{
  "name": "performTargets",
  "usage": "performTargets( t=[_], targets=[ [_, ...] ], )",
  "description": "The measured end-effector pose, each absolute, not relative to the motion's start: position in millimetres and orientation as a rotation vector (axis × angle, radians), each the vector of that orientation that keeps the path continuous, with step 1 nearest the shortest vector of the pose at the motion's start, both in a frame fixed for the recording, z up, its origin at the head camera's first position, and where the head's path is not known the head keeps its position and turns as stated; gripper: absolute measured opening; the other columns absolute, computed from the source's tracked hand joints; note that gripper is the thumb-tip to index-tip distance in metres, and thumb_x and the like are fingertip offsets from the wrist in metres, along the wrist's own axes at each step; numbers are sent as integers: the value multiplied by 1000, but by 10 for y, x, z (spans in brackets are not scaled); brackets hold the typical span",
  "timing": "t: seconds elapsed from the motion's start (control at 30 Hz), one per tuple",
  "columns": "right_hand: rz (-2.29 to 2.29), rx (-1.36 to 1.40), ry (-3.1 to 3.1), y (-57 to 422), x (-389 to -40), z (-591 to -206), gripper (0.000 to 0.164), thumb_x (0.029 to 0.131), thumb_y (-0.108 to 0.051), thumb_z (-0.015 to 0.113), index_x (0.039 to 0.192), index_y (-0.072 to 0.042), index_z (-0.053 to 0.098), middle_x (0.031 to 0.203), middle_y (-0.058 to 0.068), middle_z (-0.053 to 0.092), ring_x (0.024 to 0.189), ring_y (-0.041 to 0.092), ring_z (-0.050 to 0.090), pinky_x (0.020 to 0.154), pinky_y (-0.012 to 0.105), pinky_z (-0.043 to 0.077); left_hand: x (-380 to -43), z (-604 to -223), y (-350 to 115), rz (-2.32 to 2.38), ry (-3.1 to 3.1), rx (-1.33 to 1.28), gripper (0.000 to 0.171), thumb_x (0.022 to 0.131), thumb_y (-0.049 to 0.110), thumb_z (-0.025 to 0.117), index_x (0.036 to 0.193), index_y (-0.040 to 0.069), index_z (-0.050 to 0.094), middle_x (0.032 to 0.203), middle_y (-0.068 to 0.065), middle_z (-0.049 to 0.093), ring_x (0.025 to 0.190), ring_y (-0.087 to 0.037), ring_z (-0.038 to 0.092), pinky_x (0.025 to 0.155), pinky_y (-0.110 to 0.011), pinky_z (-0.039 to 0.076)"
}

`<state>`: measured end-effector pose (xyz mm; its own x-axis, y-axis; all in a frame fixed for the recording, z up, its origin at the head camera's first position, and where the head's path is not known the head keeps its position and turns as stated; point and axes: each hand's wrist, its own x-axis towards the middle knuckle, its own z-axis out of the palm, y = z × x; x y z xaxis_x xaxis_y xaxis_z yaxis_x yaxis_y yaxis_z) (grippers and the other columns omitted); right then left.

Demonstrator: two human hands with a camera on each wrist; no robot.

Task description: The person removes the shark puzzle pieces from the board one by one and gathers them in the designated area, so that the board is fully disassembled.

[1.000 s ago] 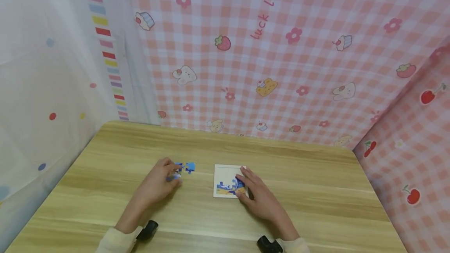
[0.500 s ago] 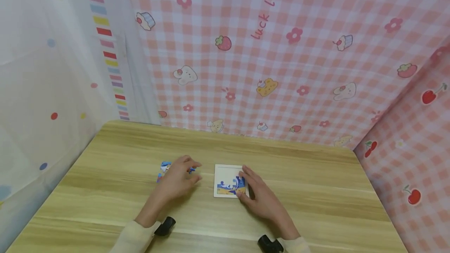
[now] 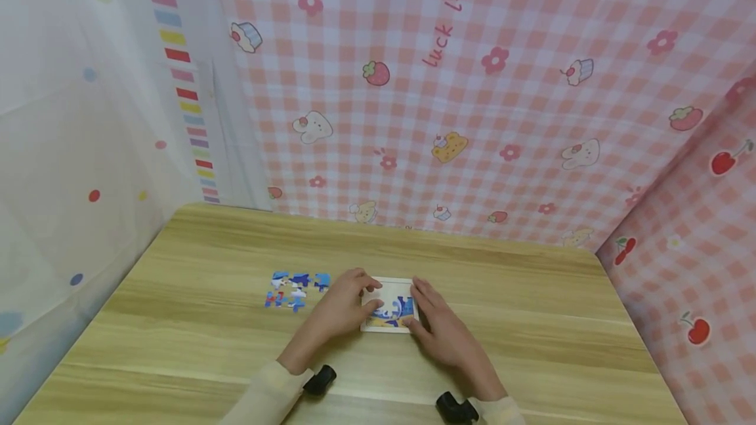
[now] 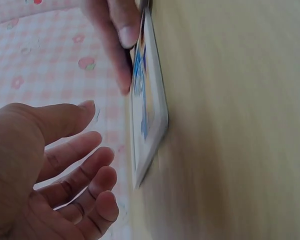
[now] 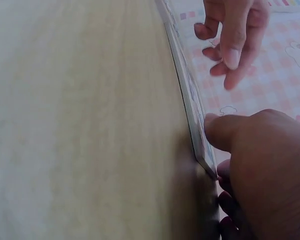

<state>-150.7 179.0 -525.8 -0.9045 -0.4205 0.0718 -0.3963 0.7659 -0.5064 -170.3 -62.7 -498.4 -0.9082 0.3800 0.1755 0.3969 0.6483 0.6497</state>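
A small white-rimmed jigsaw tray [image 3: 384, 330] lies on the table, with joined blue and yellow pieces [image 3: 405, 307] along its lower and right part. My right hand [image 3: 441, 328] holds the tray's right side, its thumb on the rim in the right wrist view. Over the tray's left edge hovers my left hand [image 3: 342, 305]. Its fingers are loosely bent, and the left wrist view shows nothing between thumb and fingertips [image 4: 106, 177]. Several loose jigsaw pieces [image 3: 300, 279] lie on the table to the left, behind that hand.
The wood-grained table [image 3: 502, 320] extends around the tray. A pink checked cloth [image 3: 413, 117] hangs behind its far edge, and a white dotted cloth [image 3: 118, 117] hangs at the left. Black wrist cameras [image 3: 321, 380] sit at both cuffs.
My left hand has moved right, away from the loose pieces to the tray's left edge, uncovering those pieces. The right hand stays at the tray's right side.
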Motion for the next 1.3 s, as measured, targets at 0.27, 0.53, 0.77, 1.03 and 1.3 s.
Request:
performTargets(
  t=[0.27,0.53,0.77,1.03,1.3],
  targets=[
    [-817,-676,2881,1804,-1523,-5249,66,103,-30,61,157,0,36,170,10,26,159,30,21,125,50,26,-1767,-5082,-317,-1122,-2848,-698,27,90,18,76,112,3,74,96,-5,63,90,-18,58,81,-33,51],
    [-869,-671,2870,1801,-1530,-5256,67,102,-31,63,156,-1,38,169,10,28,158,31,21,124,52,26,-1776,-5163,-154,-1027,-2909,-550,30,84,20,82,108,3,74,95,-4,58,87,-17,55,82,-36,51],
    [-889,-685,2881,1801,-1524,-5255,65,101,-30,64,154,2,41,168,13,30,157,34,24,123,54,28,-1770,-5159,-120,-1037,-2937,-523,24,83,19,84,102,7,75,94,-4,58,86,-16,53,78,-33,48],
    [-902,-672,2861,1799,-1528,-5238,65,101,-30,64,154,1,41,168,12,29,158,33,22,124,53,26,-1753,-5118,-83,-1047,-2942,-486,21,82,14,83,99,6,74,88,-4,60,82,-16,52,72,-30,46],
    [-889,-691,2862,1811,-1526,-5249,66,102,-31,63,155,2,39,169,12,28,158,32,22,124,53,27,-1790,-5145,-89,-1126,-2911,-523,22,78,10,84,95,5,72,83,-2,59,81,-14,48,71,-27,41]
  ],
)
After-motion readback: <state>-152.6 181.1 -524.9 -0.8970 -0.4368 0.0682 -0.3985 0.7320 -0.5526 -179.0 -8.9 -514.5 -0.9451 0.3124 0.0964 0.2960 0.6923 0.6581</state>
